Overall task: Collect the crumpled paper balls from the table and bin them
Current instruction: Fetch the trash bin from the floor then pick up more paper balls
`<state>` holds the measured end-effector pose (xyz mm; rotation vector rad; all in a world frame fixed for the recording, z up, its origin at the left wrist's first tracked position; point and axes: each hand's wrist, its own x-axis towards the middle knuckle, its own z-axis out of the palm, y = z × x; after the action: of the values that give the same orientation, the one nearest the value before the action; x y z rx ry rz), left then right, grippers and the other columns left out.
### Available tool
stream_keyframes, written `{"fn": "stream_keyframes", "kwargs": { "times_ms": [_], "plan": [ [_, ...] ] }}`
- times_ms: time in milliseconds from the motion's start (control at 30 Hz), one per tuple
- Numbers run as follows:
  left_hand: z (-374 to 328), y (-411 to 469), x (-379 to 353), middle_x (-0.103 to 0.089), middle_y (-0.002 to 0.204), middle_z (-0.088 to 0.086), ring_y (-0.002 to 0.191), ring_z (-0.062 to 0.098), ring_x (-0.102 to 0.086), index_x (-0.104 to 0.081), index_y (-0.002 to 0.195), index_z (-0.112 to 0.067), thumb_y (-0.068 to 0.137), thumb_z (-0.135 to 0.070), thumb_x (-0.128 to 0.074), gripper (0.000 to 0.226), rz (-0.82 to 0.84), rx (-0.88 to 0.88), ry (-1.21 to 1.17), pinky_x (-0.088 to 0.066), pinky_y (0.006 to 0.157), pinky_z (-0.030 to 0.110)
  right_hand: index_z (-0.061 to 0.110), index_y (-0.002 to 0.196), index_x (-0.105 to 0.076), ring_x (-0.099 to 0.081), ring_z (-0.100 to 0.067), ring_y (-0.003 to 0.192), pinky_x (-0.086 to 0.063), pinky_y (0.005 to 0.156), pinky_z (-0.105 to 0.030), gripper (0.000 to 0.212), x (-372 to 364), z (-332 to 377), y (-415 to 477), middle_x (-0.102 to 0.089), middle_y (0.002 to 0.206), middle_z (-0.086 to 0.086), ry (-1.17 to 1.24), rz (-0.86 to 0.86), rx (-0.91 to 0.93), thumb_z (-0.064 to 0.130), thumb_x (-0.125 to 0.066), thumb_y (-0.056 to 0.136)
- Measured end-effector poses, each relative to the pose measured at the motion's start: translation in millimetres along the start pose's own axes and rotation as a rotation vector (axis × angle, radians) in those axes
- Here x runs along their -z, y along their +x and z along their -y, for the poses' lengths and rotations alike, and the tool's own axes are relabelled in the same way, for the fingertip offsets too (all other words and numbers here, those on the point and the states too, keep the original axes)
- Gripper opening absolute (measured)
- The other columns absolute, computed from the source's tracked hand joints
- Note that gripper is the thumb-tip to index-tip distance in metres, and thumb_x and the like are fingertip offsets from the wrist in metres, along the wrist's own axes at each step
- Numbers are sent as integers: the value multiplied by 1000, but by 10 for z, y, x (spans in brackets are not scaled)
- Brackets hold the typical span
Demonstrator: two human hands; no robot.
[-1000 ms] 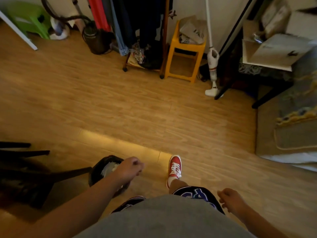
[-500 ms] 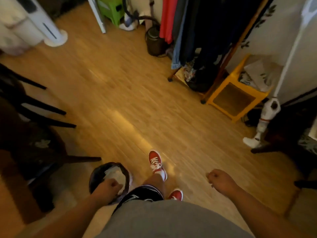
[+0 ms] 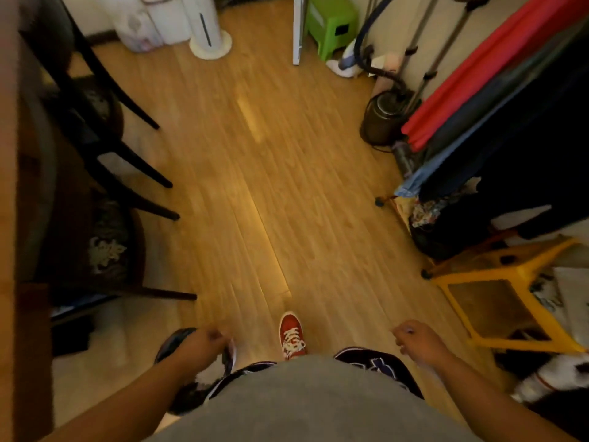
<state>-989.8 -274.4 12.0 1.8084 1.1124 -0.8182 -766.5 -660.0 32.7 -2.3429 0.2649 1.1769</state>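
A small black bin [image 3: 173, 341] stands on the wooden floor at the lower left, next to my leg, with white crumpled paper [image 3: 208, 373] showing inside. My left hand [image 3: 199, 347] hovers over the bin's opening with its fingers curled in, and no paper shows in it. Out to the right, over the floor, my right hand [image 3: 417, 342] is a loose fist with nothing visible in it. The wooden table's edge [image 3: 8, 218] runs down the far left; its top is out of view.
Dark chairs [image 3: 95, 237] stand along the table at the left. A clothes rack [image 3: 510, 122] and a yellow stool [image 3: 506, 282] line the right side. A green stool [image 3: 331, 23] and a white tower appliance [image 3: 207, 30] are at the far end. My red shoe [image 3: 291, 334] is between my hands.
The view has swung left, bringing the chairs and table edge into sight. My left hand has dropped from above the bin onto its opening. The bin has stayed by the chair leg.
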Motion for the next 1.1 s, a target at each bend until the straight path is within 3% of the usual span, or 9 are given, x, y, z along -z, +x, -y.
{"fn": "stream_keyframes", "kwargs": {
  "times_ms": [100,233,367,533,667,767,867,967,1100],
  "plan": [
    [-540,134,154,-69,83,4,76,19,-66,-65,88,-22,91,-39,-57,19,23,-35,-45,-54,72,36,1,82,-62,-60,-27,67,-43,59,-31,27,286,158,222,-66,79,-15,-30,-7,-37,26,-57,93],
    [-1358,390,288,-69,81,2,74,16,-66,-64,84,-21,91,-39,-58,20,-15,-106,-117,-50,61,28,6,70,-54,-52,-24,56,-34,50,-26,28,646,346,650,-58,67,-15,-63,10,-84,20,-57,94],
    [-2114,723,459,-70,86,1,80,16,-67,-63,86,-22,90,-42,-57,22,-25,-155,-168,-49,63,29,9,66,-48,-49,-24,52,-32,51,-26,30,1010,646,1195,-54,62,-15,-93,40,-141,19,-57,93],
    [-2704,1017,714,-69,88,5,82,20,-66,-63,89,-16,93,-40,-56,25,-48,-95,-204,-51,70,33,15,65,-51,-54,-25,60,-41,58,-30,28,1529,1373,1918,-59,69,-11,-210,97,-82,21,-56,92],
    [-2779,1109,952,-70,85,6,82,23,-67,-62,87,-16,92,-39,-57,25,-104,4,-259,-51,70,34,11,66,-54,-51,-22,56,-39,56,-28,26,1768,2254,2375,-55,63,-9,-293,133,31,21,-56,90],
    [-2665,1125,1074,-71,82,3,76,18,-68,-63,84,-16,91,-39,-59,23,-165,108,-353,-49,61,27,13,67,-55,-55,-23,56,-40,55,-28,24,1775,3001,2692,-57,65,-10,-406,174,158,22,-56,89],
    [-2486,1209,1192,-70,79,6,71,18,-66,-62,81,-14,91,-34,-61,22,-184,218,-450,-48,59,26,13,65,-57,-60,-30,66,-45,61,-37,26,1656,3797,2955,-61,68,-11,-467,222,244,21,-56,90],
    [-2318,1372,1338,-69,82,12,71,21,-64,-62,85,-8,91,-30,-63,22,-194,318,-562,-47,56,25,7,80,-66,-63,-31,75,-51,74,-44,22,1429,4595,3070,-67,76,-14,-498,267,352,21,-56,92],
    [-2215,1733,1635,-65,79,11,63,19,-59,-59,81,-8,91,-28,-62,22,-191,379,-625,-43,51,22,15,81,-62,-63,-21,70,-46,63,-32,18,1166,5517,3171,-67,78,-6,-532,287,437,26,-55,94]
  ]
}}
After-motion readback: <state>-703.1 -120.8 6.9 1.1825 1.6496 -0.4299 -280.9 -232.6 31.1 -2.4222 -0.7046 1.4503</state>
